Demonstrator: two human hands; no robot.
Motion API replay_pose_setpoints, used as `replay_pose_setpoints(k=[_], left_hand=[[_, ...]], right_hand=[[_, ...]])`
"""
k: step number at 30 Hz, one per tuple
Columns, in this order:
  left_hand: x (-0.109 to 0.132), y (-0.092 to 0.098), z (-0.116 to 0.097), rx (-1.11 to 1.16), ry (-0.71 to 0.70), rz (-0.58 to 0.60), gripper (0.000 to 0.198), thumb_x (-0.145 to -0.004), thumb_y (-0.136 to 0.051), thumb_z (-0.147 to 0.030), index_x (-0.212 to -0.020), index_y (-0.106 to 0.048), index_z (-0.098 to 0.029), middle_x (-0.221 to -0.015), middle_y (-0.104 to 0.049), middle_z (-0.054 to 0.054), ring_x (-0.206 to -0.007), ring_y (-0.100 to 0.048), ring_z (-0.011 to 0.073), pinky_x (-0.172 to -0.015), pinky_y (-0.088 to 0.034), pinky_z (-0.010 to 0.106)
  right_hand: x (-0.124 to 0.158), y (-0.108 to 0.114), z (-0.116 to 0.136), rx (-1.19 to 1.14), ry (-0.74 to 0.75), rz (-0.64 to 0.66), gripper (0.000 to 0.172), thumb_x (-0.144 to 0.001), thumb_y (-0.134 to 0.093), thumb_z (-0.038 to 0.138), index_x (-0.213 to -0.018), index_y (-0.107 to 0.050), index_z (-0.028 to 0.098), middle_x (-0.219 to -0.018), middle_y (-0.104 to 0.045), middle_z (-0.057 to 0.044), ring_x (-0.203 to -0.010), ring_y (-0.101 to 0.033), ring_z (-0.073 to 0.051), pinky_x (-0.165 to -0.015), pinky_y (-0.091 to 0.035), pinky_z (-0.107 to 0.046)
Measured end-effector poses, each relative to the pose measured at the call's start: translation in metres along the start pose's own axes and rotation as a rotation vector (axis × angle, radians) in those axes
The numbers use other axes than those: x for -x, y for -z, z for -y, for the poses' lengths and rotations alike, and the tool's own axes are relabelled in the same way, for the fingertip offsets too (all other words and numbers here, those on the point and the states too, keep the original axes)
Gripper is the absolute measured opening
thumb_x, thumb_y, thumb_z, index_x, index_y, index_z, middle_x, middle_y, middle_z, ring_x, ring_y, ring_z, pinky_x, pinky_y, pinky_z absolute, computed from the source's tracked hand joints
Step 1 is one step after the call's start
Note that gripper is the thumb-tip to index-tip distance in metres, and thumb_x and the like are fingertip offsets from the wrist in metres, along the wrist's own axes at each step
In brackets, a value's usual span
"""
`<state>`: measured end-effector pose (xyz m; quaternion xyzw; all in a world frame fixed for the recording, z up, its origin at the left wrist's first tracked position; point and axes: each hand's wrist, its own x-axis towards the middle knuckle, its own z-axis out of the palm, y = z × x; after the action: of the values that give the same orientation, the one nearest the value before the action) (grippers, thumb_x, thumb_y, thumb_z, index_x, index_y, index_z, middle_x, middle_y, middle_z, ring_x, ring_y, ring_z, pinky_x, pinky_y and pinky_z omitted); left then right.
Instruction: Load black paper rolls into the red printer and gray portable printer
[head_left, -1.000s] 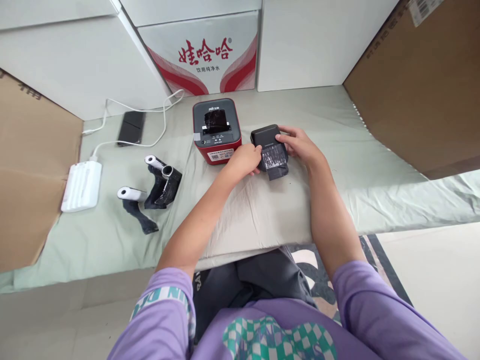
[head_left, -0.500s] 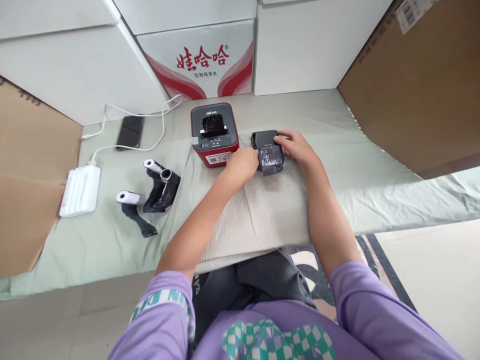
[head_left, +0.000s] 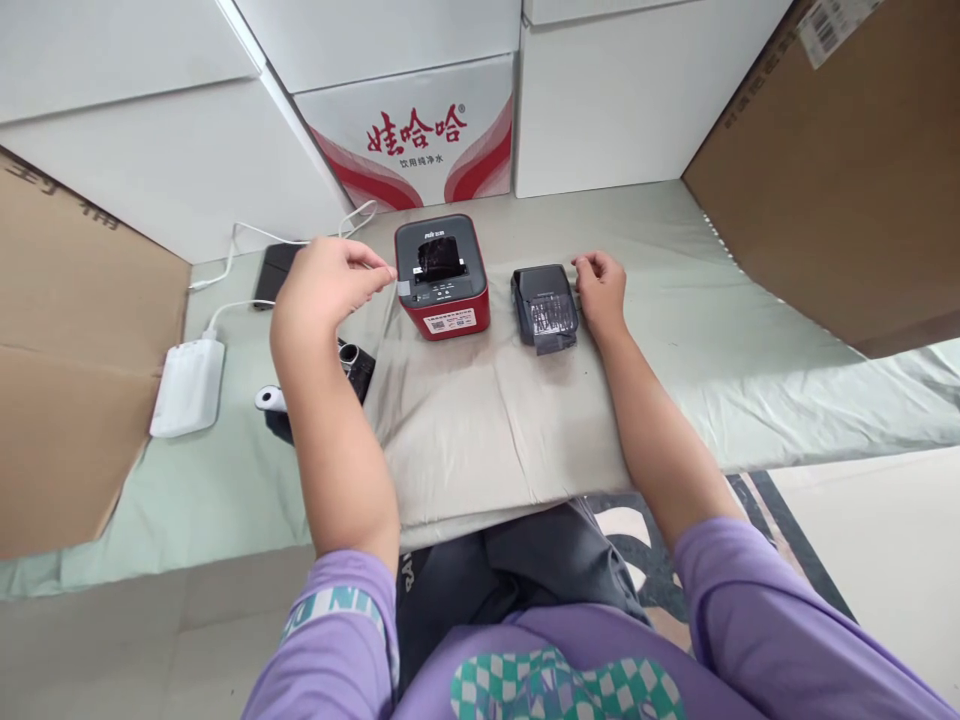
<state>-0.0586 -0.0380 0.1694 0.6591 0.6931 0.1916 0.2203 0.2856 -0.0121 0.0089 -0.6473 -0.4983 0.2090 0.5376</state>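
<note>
A small black printer [head_left: 544, 302] with a strip of dark printed film hanging from its front lies on the pale cloth [head_left: 495, 420]. My right hand [head_left: 600, 288] rests just right of it, fingers curled, touching its side and holding nothing. My left hand [head_left: 324, 285] is raised above the cloth, left of the red and grey label printer [head_left: 442, 277], with fingers pinched together and pointing at it; nothing shows in them. Below my left forearm lie black-wrapped rolls with white cores [head_left: 352, 365], partly hidden.
A white power bank [head_left: 187, 387] with a white cable and a black phone [head_left: 271, 272] lie at the left. White boxes and a red-printed carton [head_left: 416, 140] stand behind. Brown cardboard [head_left: 847, 170] walls the right and left sides. The cloth's front edge is near my lap.
My left hand left the small black printer, rose and swung left past the red printer. My right hand slid off the black printer's top to its right side. The camera shifted slightly.
</note>
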Motion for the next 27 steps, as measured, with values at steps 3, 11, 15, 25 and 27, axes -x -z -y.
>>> replay_pose_setpoints(k=[3,11,15,25,27], left_hand=[[-0.009,-0.007,0.004,0.001,0.026,0.049,0.017,-0.080,-0.070,-0.036,-0.084,-0.073,-0.019,-0.078,-0.070,0.004,-0.069,-0.059,0.0161,-0.066,-0.043,0.028],[-0.028,-0.021,0.017,0.060,0.119,0.171,0.016,-0.087,-0.057,-0.033,-0.089,-0.067,-0.020,-0.094,-0.078,0.009,-0.080,-0.071,0.0211,-0.058,-0.040,0.026],[-0.038,-0.032,0.024,0.114,0.134,0.177,0.015,-0.089,-0.056,-0.033,-0.087,-0.065,-0.022,-0.086,-0.076,0.007,-0.073,-0.071,0.0194,-0.056,-0.039,0.026],[-0.036,-0.033,0.027,0.180,0.155,0.228,0.018,-0.091,-0.054,-0.034,-0.086,-0.066,-0.022,-0.085,-0.077,0.006,-0.079,-0.073,0.0184,-0.059,-0.038,0.024],[-0.031,-0.027,0.025,0.170,0.150,0.269,0.015,-0.087,-0.057,-0.034,-0.085,-0.066,-0.022,-0.086,-0.078,0.006,-0.081,-0.073,0.0191,-0.061,-0.040,0.025]], right_hand=[[0.001,0.001,0.002,0.005,-0.002,0.006,0.038,-0.092,-0.053,0.058,-0.084,-0.060,0.022,-0.078,-0.055,-0.003,-0.083,-0.057,-0.020,-0.083,-0.052,-0.036],[0.002,0.004,0.010,-0.063,-0.052,0.008,0.030,-0.093,-0.056,0.049,-0.082,-0.059,0.022,-0.066,-0.047,0.001,-0.067,-0.048,-0.017,-0.076,-0.050,-0.035],[0.002,0.004,0.011,-0.049,-0.068,0.015,0.026,-0.093,-0.056,0.046,-0.082,-0.059,0.022,-0.066,-0.048,0.001,-0.068,-0.050,-0.017,-0.075,-0.050,-0.034],[0.004,0.005,0.017,-0.034,-0.083,0.037,0.030,-0.090,-0.055,0.051,-0.080,-0.058,0.023,-0.068,-0.048,0.001,-0.069,-0.051,-0.018,-0.074,-0.049,-0.035],[0.004,0.005,0.017,-0.030,-0.086,0.041,0.031,-0.090,-0.055,0.053,-0.081,-0.058,0.023,-0.068,-0.048,0.000,-0.070,-0.051,-0.018,-0.075,-0.049,-0.035]])
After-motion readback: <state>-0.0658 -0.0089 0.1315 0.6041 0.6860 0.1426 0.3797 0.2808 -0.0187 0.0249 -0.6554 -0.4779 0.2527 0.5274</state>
